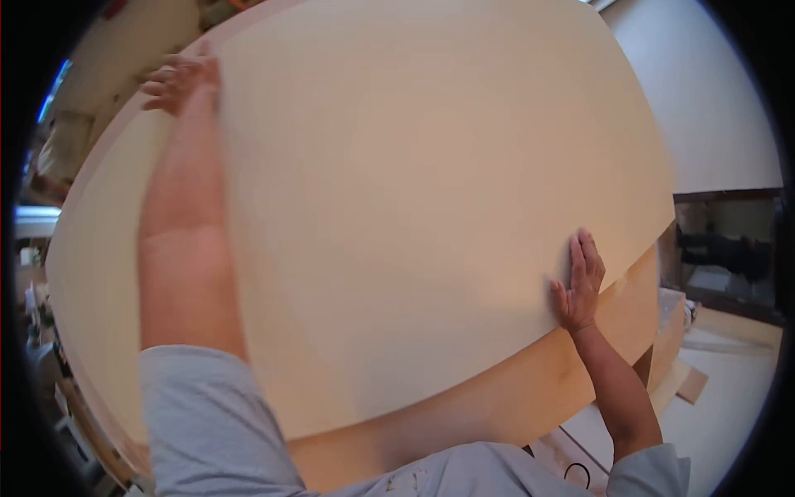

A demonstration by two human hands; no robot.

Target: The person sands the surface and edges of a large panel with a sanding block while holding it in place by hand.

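Observation:
A large pale cream sheet (414, 182) fills most of the head view, lying over a light wooden board (480, 406) whose near part shows along the front. My left hand (184, 81) is stretched out to the sheet's far left edge, its fingers spread and slightly blurred. Close to the near right edge, my right hand (580, 282) lies flat on the sheet, fingers extended and thumb apart. Neither hand is wrapped round anything. Whether the left fingertips press on the sheet or hover just over it, I cannot tell.
At the right is a white panel (704, 99), with a dark-framed opening (729, 253) below it. A small wood offcut (691, 385) lies on a white surface at the lower right. A black cable loop (577, 474) shows near my body. Blurred clutter lines the left side.

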